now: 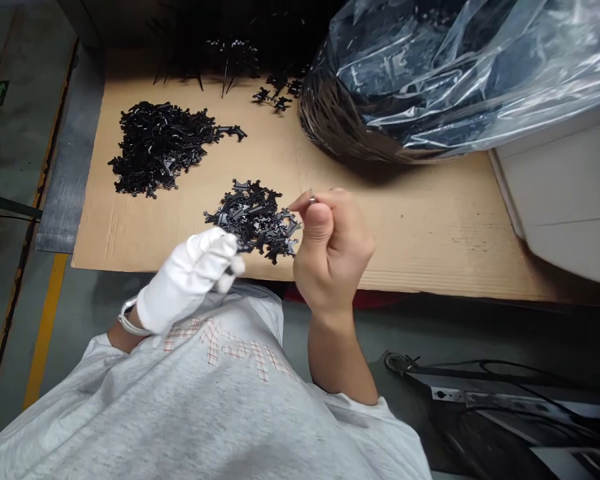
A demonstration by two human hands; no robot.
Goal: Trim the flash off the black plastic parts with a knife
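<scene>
My left hand (193,277), in a white glove, is closed on a small black plastic part (240,248) at the near edge of a small heap of black parts (254,219). My bare right hand (330,250) is a fist just right of that heap, thumb up, pinching a tiny metal piece (312,198) at the fingertips. Both hands hover over the front edge of the cardboard sheet (420,227).
A bigger heap of black parts (157,143) lies at the back left, with loose parts (277,93) further back. A large clear plastic bag (430,73) of black parts fills the back right. A white box (565,187) stands at right. Cables (480,393) lie below.
</scene>
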